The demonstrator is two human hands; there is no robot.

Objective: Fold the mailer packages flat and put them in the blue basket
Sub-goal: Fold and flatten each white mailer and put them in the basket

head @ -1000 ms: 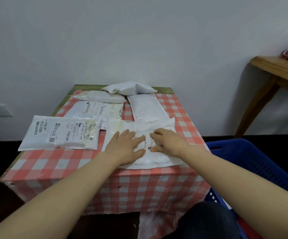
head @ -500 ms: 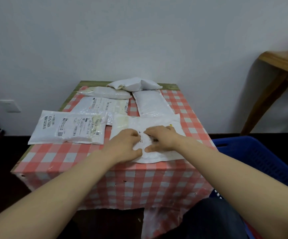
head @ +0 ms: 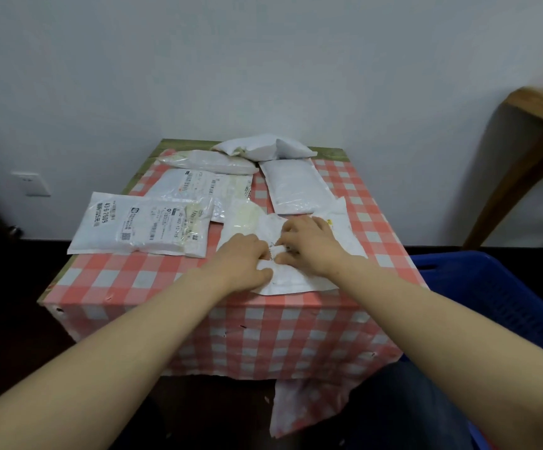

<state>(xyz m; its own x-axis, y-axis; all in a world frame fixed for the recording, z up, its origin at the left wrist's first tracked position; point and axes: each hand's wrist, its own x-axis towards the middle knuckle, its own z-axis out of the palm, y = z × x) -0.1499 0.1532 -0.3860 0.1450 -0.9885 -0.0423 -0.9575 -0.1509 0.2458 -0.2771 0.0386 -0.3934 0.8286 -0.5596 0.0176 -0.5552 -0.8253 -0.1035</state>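
- Both my hands rest on the nearest mailer (head: 299,280), a crumpled white one lying near the front edge of the table (head: 153,287).
- My left hand (head: 242,263) presses down on its left part, fingers curled together, thumb along the near side.
- My right hand (head: 309,243) sits just beside the left one, fingertips bent inward, pinching a fold of the white plastic at the middle.
- A labelled mailer (head: 140,227) lies flat to the left, overhanging the table's left edge.
- Behind it lies another labelled mailer (head: 198,186), partly covered.
- A plain white mailer (head: 293,186) lies flat behind my right hand.
- Two puffier mailers (head: 263,147) sit at the far edge.
- The blue basket (head: 491,287) stands on the floor to the right of the table; I cannot tell what is in it.
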